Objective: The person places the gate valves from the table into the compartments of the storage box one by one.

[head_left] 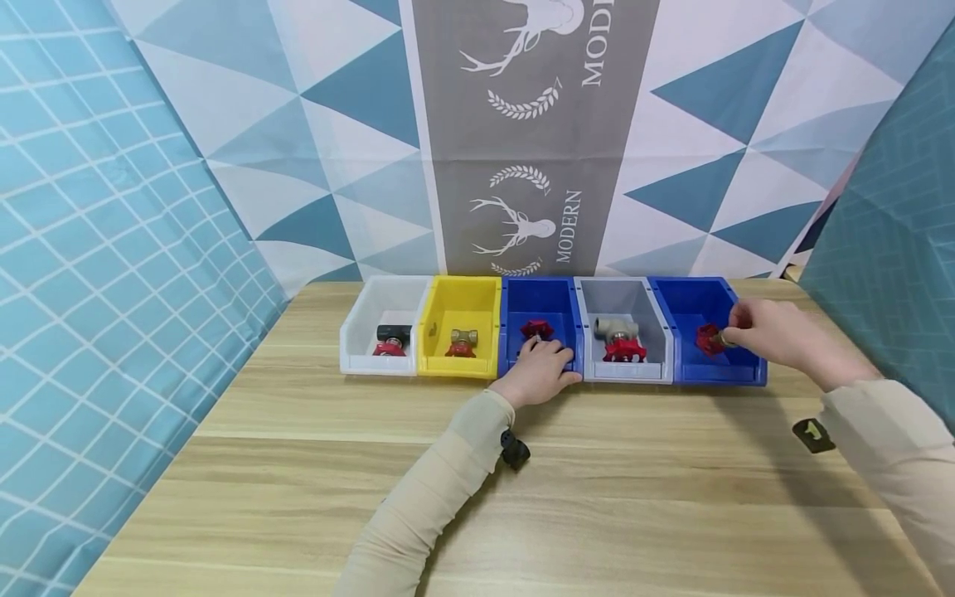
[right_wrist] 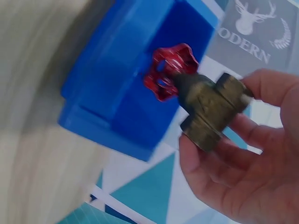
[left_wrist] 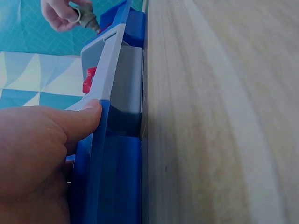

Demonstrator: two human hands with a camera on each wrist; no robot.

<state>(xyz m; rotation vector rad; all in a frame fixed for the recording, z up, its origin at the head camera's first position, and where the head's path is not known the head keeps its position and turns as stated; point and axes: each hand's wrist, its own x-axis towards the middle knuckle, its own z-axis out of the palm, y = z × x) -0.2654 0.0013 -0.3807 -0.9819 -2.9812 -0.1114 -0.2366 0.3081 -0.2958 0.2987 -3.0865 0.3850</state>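
My right hand pinches the brass body of a gate valve between thumb and fingers. Its red handwheel points into the right-hand blue bin. In the middle blue bin, my left hand reaches over the front wall toward a valve with a red handwheel. The left thumb lies on the front rim, beside the grey bin. The other left fingers are mostly hidden in the wrist view, and I cannot tell whether they grip the valve.
Five bins stand side by side along the wooden table's back edge. A white bin holds a black-bodied valve, a yellow bin a brass one. Inside the grey bin lies a larger valve. Patterned cloth hangs behind.
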